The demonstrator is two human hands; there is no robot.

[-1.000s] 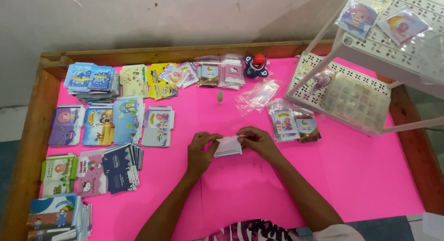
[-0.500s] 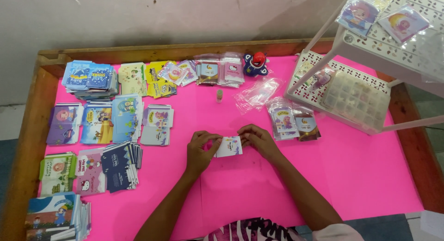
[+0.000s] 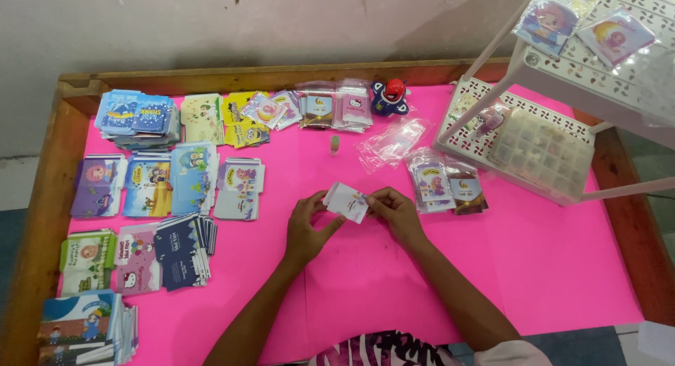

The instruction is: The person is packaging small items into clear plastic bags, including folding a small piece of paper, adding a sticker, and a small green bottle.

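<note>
Barely anything moved, just tilted the small white card (image 3: 346, 201) a bit between my hands.

Left hand (image 3: 307, 230) pinches the card's near-left corner, right hand (image 3: 394, 210) pinches its right edge, held just above the pink counter (image 3: 365, 281). Left of the card sit stacks of printed cards (image 3: 158, 187), already sorted I'd say. Just right of it, two bagged packets (image 3: 446, 187) look finished; this card isn't bagged yet.

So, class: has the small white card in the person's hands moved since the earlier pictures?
Yes, slightly. The white card has tilted and lifted towards the small vial standing on the pink table, held between the left hand and right hand.
</note>
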